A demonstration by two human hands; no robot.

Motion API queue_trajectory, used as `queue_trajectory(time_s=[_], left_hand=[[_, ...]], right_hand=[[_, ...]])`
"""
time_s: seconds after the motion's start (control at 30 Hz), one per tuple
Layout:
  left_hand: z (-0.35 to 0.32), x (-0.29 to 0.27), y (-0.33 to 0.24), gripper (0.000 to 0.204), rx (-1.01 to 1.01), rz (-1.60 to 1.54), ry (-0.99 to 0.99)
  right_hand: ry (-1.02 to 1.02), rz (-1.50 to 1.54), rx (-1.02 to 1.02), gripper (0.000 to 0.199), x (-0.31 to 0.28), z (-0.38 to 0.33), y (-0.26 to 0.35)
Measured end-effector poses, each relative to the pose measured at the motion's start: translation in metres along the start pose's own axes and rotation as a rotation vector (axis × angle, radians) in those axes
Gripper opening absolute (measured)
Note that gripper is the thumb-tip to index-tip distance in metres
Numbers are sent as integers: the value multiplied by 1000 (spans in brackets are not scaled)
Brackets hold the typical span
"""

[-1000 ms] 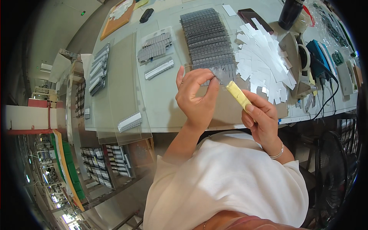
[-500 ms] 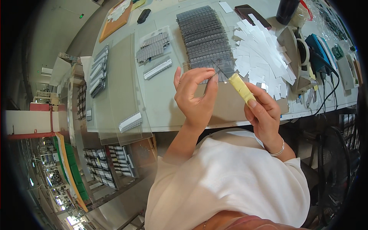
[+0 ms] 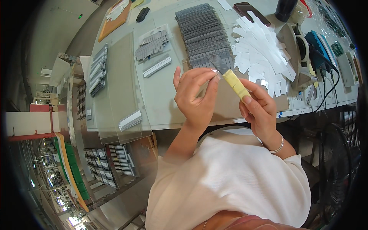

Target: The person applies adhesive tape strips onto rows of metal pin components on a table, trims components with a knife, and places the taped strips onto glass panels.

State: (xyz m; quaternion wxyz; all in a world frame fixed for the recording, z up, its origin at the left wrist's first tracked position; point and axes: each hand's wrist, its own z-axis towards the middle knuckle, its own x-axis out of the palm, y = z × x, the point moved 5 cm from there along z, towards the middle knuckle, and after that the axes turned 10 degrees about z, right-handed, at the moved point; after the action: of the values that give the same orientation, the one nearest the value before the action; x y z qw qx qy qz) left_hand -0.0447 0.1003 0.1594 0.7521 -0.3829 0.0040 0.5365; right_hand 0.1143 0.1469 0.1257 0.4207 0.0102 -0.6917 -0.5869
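Note:
My right hand is closed round the yellow-wrapped handle of a flat-bladed knife, its thin grey blade pointing up and to the left. Beside the blade, my left hand pinches thumb and forefinger together on something small that I cannot make out. The fingertips are close against the blade; whether they touch it is unclear. Just beyond both hands lies a long block of grey gridded strips in rows. To its right spreads a loose pile of white paper strips.
Clear sheets lie at left, bearing grey strips and a white-and-grey piece. More grey pieces sit behind. A black tumbler, tape dispenser and cables stand at right. A black fan is below.
My right hand and the knife have shifted slightly up and to the left, bringing the handle nearer my left fingertips. My left hand keeps its pinch almost in place.

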Motion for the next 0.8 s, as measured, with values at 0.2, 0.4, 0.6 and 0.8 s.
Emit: queue_trajectory(time_s=[0.2, 0.4, 0.6, 0.8], left_hand=[[-2, 1, 1, 17, 13, -22, -36], [-2, -3, -3, 17, 131, 74, -49], [-2, -5, -2, 19, 198, 119, -93], [-2, -3, 3, 21, 98, 55, -78]], right_hand=[[-1, 24, 34, 42, 0, 0, 0], [-19, 58, 86, 40, -1, 1, -1], [-32, 109, 79, 40, -2, -1, -1], [40, -51, -75, 39, 2, -2, 9]])
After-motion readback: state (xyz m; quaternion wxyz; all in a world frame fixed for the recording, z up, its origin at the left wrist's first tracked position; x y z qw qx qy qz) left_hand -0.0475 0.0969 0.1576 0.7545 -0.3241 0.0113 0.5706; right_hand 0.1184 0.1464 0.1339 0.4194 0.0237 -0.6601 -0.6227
